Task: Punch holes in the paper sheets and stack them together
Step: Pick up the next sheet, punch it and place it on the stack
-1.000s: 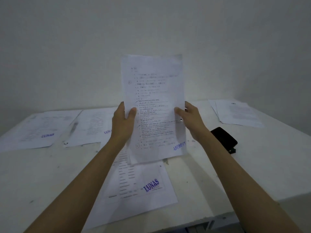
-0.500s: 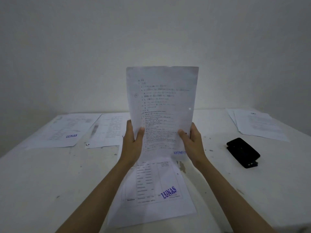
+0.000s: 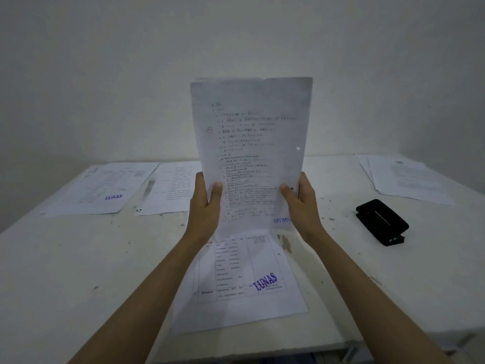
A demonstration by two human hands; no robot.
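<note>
I hold a printed paper sheet (image 3: 252, 143) upright in front of me, above the white table (image 3: 65, 271). My left hand (image 3: 206, 208) grips its lower left edge, thumb on the front. At the lower right edge my right hand (image 3: 301, 206) grips it the same way. A punched hole shows near the sheet's right edge, and a blue stamp marks its lower right corner. Under it a sheet stamped LUNAS (image 3: 241, 285) lies flat on the table. The black hole punch (image 3: 381, 222) sits to the right, apart from both hands.
At the back left lie a LUNAS-stamped sheet (image 3: 105, 187) and a second sheet (image 3: 170, 190). A small pile of sheets (image 3: 404, 177) rests at the back right. A plain wall stands behind the table. The table's front edge runs just below my forearms.
The view tilted down and the hole punch now appears further right. The sheet stands more upright, and both hands slid lower along its side edges.
</note>
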